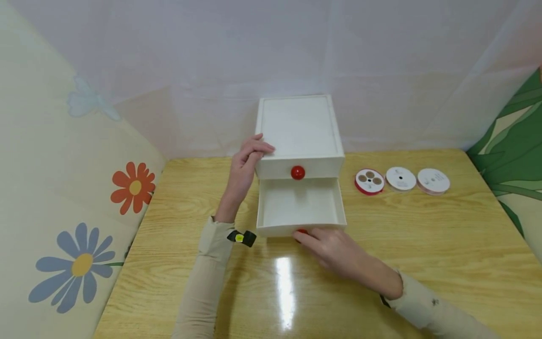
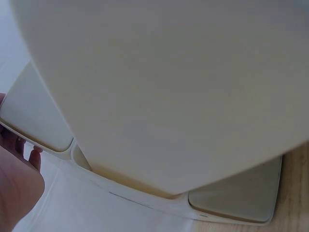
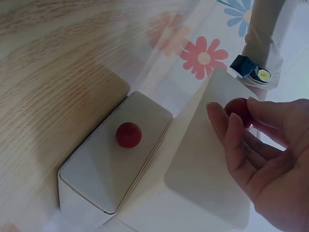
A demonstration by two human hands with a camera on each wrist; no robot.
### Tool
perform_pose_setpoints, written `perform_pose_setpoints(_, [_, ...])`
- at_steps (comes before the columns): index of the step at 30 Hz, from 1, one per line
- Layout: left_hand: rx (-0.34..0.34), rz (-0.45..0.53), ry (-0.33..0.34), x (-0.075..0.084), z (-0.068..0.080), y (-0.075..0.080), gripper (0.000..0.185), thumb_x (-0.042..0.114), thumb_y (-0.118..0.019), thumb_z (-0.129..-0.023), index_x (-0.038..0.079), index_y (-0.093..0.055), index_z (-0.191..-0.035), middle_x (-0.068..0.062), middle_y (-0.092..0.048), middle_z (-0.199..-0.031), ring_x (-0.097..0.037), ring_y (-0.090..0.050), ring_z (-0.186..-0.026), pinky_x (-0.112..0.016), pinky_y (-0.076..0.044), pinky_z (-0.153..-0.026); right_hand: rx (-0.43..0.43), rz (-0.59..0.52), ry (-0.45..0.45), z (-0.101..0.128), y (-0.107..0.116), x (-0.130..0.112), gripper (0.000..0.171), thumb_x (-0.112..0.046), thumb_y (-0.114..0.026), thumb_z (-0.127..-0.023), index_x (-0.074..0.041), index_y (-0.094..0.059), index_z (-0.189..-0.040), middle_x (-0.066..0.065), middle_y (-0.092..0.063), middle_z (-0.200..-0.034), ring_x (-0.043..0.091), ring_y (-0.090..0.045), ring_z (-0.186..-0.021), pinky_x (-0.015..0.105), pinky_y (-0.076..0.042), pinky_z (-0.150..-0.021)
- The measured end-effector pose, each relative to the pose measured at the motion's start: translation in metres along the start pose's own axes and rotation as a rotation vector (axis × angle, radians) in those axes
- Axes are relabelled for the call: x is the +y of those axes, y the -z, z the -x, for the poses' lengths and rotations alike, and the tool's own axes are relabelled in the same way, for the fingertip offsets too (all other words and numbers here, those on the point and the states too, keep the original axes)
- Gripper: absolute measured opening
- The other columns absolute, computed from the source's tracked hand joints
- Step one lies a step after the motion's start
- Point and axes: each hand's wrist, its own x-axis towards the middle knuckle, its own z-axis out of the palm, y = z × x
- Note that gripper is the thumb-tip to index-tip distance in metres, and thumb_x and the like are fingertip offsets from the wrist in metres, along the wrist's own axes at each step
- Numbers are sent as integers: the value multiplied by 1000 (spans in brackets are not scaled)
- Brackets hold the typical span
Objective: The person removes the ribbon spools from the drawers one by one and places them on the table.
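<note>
A white drawer cabinet (image 1: 298, 125) stands against the back wall, with three drawers one above another. The middle drawer (image 1: 301, 202) is pulled out, and its inside is bare. At its front, my right hand (image 1: 334, 247) pinches the round red knob (image 3: 239, 112) between thumb and fingers. My left hand (image 1: 247, 162) rests on the cabinet's top left front corner, fingers lying over the upper edge. Closed above is the top drawer with its own red knob (image 1: 298, 172). The bottom drawer (image 3: 104, 166), also closed, shows in the right wrist view.
Three ribbon spools lie in a row right of the cabinet: one with a red edge (image 1: 370, 181), a white one (image 1: 400, 179) and a pale pinkish one (image 1: 434, 181). They sit on the wooden table (image 1: 406, 245). Walls with painted flowers (image 1: 82, 264) flank it.
</note>
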Motion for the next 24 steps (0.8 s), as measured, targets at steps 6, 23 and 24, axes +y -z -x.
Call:
perform_pose_setpoints(6, [0,-1,-2,-1,0,0,25,-3,-46,-104,-10,-70,-102,16,-70,-109,-23,-44,-142,-37,-27,-123,1,23,-15,-3,-1,6,28,-4,-74,-90,0,-72,-118,12,-72,-90,18,-67,-66,26,-58,-55])
perform_pose_setpoints(23, [-4,3,8,-1,1,1,24,-2,-47,-103,-9,-70,-102,14,-71,-110,-20,-44,-142,-38,-28,-123,20,24,-72,-12,-7,22,36,-1,-79,-85,0,-73,-121,14,-72,-94,17,-65,-65,27,-58,-56])
perform_pose_setpoints(24, [-3,5,12,-1,1,1,24,-2,-47,-103,-9,-70,-102,14,-71,-110,-20,-43,-142,-38,-28,-123,23,20,-78,-12,-7,23,37,0,-80,-84,0,-73,-121,14,-72,-95,17,-66,-66,28,-59,-57])
